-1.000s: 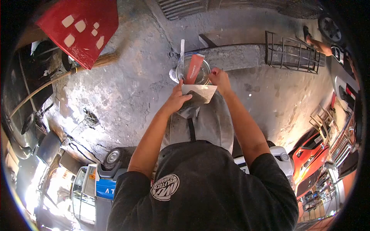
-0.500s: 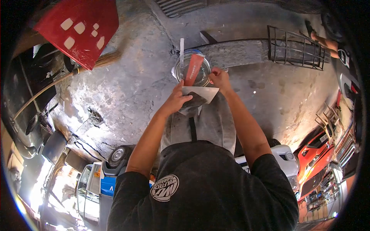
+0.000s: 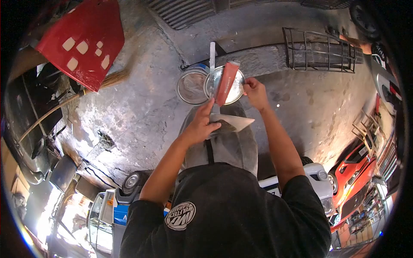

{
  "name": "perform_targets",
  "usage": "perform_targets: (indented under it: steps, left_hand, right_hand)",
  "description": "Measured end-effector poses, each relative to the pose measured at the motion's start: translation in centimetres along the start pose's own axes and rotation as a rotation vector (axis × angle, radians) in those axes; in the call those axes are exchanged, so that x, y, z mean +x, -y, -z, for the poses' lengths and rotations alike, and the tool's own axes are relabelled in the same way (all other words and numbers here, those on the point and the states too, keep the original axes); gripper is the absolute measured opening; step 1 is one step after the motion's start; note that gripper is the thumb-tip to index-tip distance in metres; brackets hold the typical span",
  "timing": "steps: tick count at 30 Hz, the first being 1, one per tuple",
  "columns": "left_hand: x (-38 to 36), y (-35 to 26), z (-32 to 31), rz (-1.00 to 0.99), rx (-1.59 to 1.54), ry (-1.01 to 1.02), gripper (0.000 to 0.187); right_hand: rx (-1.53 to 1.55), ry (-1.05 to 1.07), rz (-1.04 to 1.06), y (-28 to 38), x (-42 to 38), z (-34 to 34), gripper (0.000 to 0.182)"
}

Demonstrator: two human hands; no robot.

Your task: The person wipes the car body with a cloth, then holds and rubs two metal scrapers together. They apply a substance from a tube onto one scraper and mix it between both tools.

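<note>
Round lid (image 3: 235, 88) at the right hand's fingers (image 3: 251, 88), red tube (image 3: 226, 84) before it, open can (image 3: 192, 87) beside, red panel (image 3: 86, 43) upper left

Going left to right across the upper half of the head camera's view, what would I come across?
Red panel, open can, round lid, right hand, black wire rack.

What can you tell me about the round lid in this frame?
The lid looks like metal: a bright, silvery disc with a raised rim. The right hand grips its right edge. It is tilted so its face shows to the camera, and in view it overlaps the right side of the open can; whether they touch is unclear. A red tube and a pale stick partly hide it.
</note>
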State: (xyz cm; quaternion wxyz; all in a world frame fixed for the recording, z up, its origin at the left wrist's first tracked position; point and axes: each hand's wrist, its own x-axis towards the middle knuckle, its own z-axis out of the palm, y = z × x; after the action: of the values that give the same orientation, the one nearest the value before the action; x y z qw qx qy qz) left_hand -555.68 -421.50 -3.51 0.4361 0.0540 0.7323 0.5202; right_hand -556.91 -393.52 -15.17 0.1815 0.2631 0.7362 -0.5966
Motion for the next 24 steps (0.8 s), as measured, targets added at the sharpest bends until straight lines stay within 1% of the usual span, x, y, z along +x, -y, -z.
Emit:
perform_targets:
  steps: [1,3,7,9,12,15,16,19,22,24]
  left_hand:
    - [0.0,-0.7,-0.6,-0.015,-0.007,0.008,0.09]
    - [0.1,-2.3,-1.7,0.011,-0.054,0.04,0.085]
    - [0.0,-3.3,-4.1,0.067,-0.109,0.046,0.072]
    - [-0.3,-3.0,-5.6,0.18,-0.268,0.026,0.066]
    - [-0.2,-3.6,-6.9,0.301,-0.499,-0.022,0.06]
    - [-0.3,-3.4,-8.4,0.397,-0.708,-0.093,0.057]
    - [-0.4,-3.3,-8.8,0.432,-0.774,-0.12,0.057]
    - [-0.1,-3.6,-9.3,0.423,-0.771,-0.206,0.056]
    - [0.0,-3.3,-9.5,0.445,-0.745,-0.242,0.054]
    - [0.2,-3.2,-9.4,0.442,-0.697,-0.251,0.054]
  right_hand:
    - [-0.071,-0.007,0.024,0.3,0.4,1.5,0.018]
    - [-0.212,-0.02,0.068,0.6,1.8,4.4,0.02]
    - [-0.338,0.023,0.04,-0.1,5.3,8.6,0.021]
    - [-0.393,0.076,0.028,-1.1,7.4,9.4,0.021]
    - [-0.493,0.168,0.021,-2.8,10.7,9.2,0.021]
    - [-0.623,0.213,0.104,-4.5,13.4,7.7,0.023]
    - [-0.707,0.272,0.027,-4.9,14.5,7.0,0.026]
    - [-0.736,0.318,0.039,-7.4,16.5,5.7,0.027]
    - [-0.753,0.33,0.016,-9.5,17.7,4.3,0.028]
    - [-0.748,0.336,-0.004,-9.1,17.8,3.5,0.028]
